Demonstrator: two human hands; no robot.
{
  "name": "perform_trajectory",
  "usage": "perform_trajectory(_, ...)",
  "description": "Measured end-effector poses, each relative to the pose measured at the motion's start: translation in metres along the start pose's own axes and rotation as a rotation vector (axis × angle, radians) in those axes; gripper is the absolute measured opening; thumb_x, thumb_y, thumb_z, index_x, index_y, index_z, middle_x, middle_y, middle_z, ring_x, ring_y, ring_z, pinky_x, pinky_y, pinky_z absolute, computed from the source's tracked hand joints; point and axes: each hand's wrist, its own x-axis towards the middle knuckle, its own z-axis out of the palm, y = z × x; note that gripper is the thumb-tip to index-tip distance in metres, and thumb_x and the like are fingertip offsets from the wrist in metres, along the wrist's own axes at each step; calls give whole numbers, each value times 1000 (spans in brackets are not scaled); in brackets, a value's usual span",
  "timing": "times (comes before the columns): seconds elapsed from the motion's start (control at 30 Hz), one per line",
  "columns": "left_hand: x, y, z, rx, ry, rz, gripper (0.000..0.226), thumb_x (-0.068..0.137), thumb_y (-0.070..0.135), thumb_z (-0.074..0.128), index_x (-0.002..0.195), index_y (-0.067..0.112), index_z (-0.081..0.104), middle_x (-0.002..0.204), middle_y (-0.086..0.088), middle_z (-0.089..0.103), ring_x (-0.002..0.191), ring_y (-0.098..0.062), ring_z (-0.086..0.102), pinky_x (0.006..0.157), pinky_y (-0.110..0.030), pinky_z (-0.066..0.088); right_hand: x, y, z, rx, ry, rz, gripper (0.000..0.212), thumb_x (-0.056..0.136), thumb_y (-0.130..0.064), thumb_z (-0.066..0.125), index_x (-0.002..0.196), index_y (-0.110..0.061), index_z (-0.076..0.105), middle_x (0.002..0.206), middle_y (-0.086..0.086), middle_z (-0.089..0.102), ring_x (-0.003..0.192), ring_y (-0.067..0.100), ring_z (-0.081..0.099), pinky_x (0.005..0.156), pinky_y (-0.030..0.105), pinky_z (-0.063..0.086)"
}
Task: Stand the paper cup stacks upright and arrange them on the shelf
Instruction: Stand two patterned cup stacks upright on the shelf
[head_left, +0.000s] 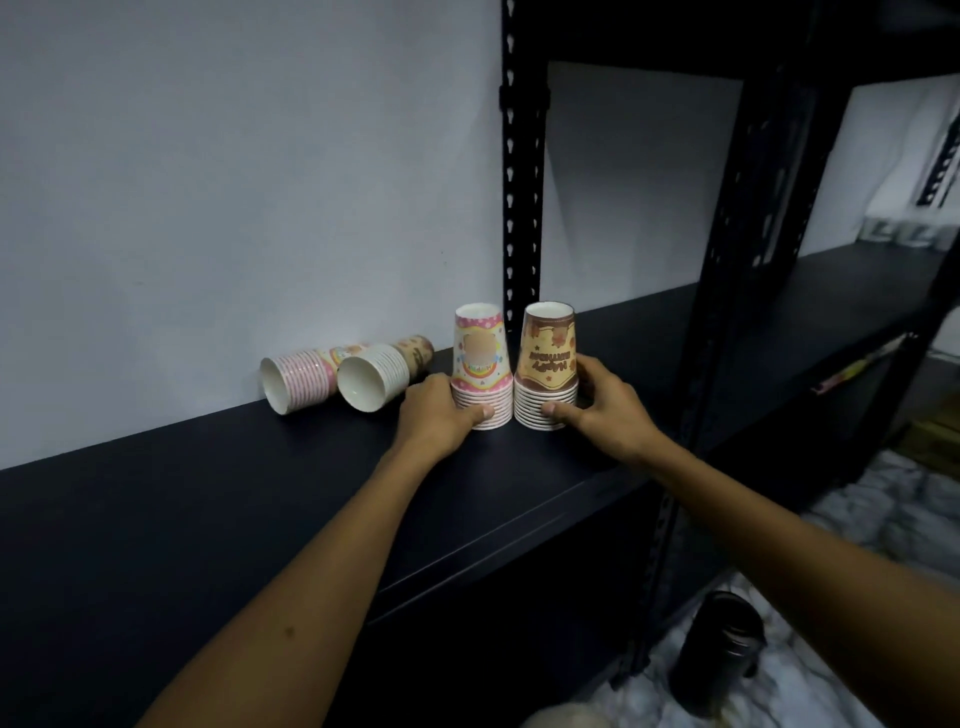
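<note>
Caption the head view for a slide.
Both hands steady two upside-down cup stacks on the shelf; two stacks lie sideways.

Shelf board (208, 509): matte black. Uprights (523, 171): black. Wall (234, 182): pale grey-white. Standing stacks: left stack (479, 364) pink, dotted, rainbow print; right stack (548, 364) brown-and-cream.

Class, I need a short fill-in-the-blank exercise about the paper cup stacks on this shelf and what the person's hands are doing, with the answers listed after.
1. The number of cup stacks lying on their sides is ____.
2. The left hand holds the base of the ____ stack.
3. The right hand holds the brown stack, which stands mouth-____ on the shelf.
4. The lying stacks are to the ____ of the standing ones.

Answers: two; pink; down; left
</note>
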Motion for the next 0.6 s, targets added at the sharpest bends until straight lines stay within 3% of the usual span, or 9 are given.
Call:
perform_trajectory(0.2, 27, 6, 21, -121, 23, 4, 48, 77, 24, 77, 119, 9, 61, 120, -8, 67, 110, -24, 62, 93, -31, 48, 27, 7, -3, -17, -8, 35, 69, 82, -23, 73, 141, -18, 38, 135, 2, 56, 117, 14, 54, 95, 25, 40)
perform_trajectory(0.37, 36, 3, 25, -261, 75, -10, 58, 77, 16, 77, 127, 9, 51, 125, -7, 63, 112, -22, 60, 95, -31, 47, 44, 10, 4, -27, -9, 61, 67, 85, -20, 70, 143, -17, 36, 138, 6, 54, 125, 21, 52, 98, 29, 40)
perform_trajectory(0.47, 34, 2, 27, -287, 92, -1, 58, 77, 15, 76, 129, 11, 50, 125, -6, 63, 112, -21, 60, 93, -28, 46, 47, 8, 12, -16, 43, 98, 65, 84, -19, 70, 141, -15, 38, 137, 6, 55, 124, 22, 52, 95, 26, 38)
perform_trajectory(0.6, 33, -2, 29, -292, 81, 17, 59, 79, 19, 75, 131, 14, 48, 127, -5, 62, 114, -21, 60, 98, -35, 49, 47, 8, 23, -23, 113, 122, 62, 84, -18, 70, 138, -14, 41, 136, 7, 55, 123, 23, 53, 93, 27, 39)
